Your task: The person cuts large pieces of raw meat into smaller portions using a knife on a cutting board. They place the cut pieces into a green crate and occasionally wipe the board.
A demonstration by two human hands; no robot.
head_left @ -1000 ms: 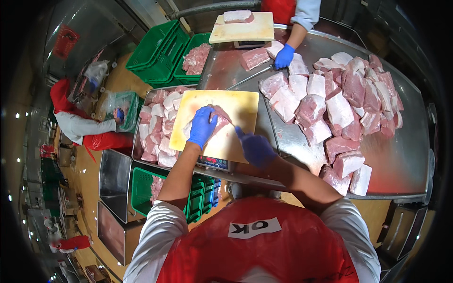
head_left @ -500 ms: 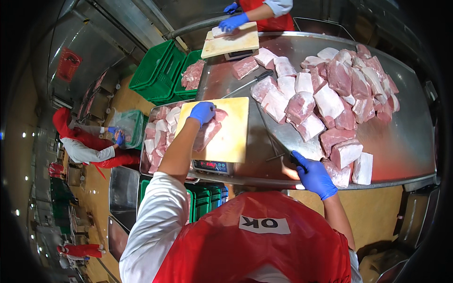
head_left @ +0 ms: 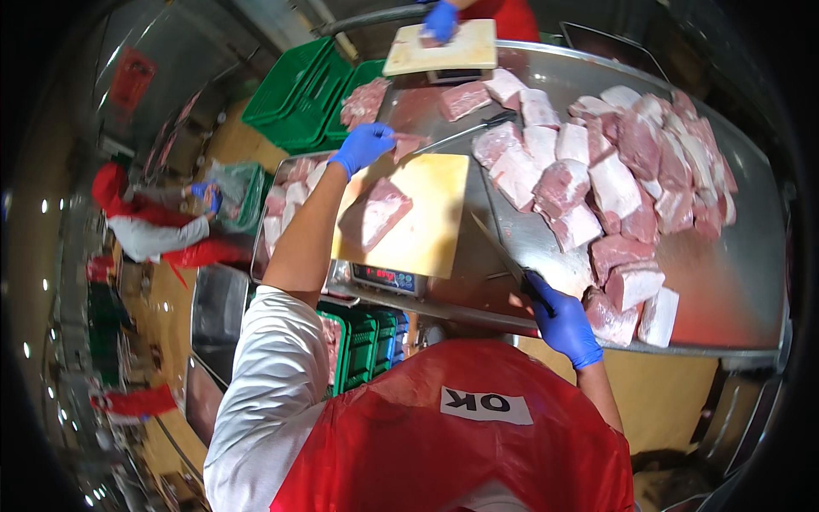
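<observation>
My left hand [head_left: 363,148], in a blue glove, pinches a thin pink slice of meat [head_left: 411,146] above the far edge of the yellowish cutting board [head_left: 435,222]. A larger piece of meat [head_left: 377,215] with a pale side lies on the board, nearer me. The board rests on a digital scale [head_left: 388,280]. In my right hand [head_left: 565,322], also blue-gloved, is the black handle of a knife [head_left: 497,246]. Its blade points away and to the left, over the metal table just right of the board and apart from it.
Meat blocks [head_left: 614,183] are heaped across the metal table [head_left: 725,282]. A sharpening steel [head_left: 461,132] lies beyond the board. Left of it stands a tray of meat pieces [head_left: 273,205]; green crates [head_left: 294,94] stand behind. Across the table, a co-worker's gloved hand [head_left: 441,22] is at another board.
My left hand has lifted off the board and moved away from me, carrying the slice. The larger piece stays on the board. The knife blade has swung leftward, and the view has shifted slightly.
</observation>
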